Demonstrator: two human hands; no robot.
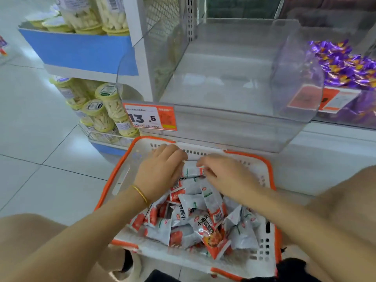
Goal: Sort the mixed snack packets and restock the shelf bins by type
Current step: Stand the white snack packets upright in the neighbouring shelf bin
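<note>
Head view: both forearms reach into the white plastic basket with orange rim (122, 180). The left hand (162, 169) lies palm-down, fingers bent, on the red-and-white foil snack packets (195, 218) inside the basket. Whether it grasps any, I cannot tell. The right hand (225, 176) pinches the top packet (192, 172).

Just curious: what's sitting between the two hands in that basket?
In the head view, a white snack packet lies between the left hand and the right hand.

We've got a white shop shelf (335, 139) carrying a clear plastic bin (234, 121), with an orange price tag (149, 118) on its front lip. Just beside it on the right, a second clear bin (366, 123) holds purple foil-wrapped sweets (345, 66). There's pale tiled floor (40, 139) left of the shelf.
</note>
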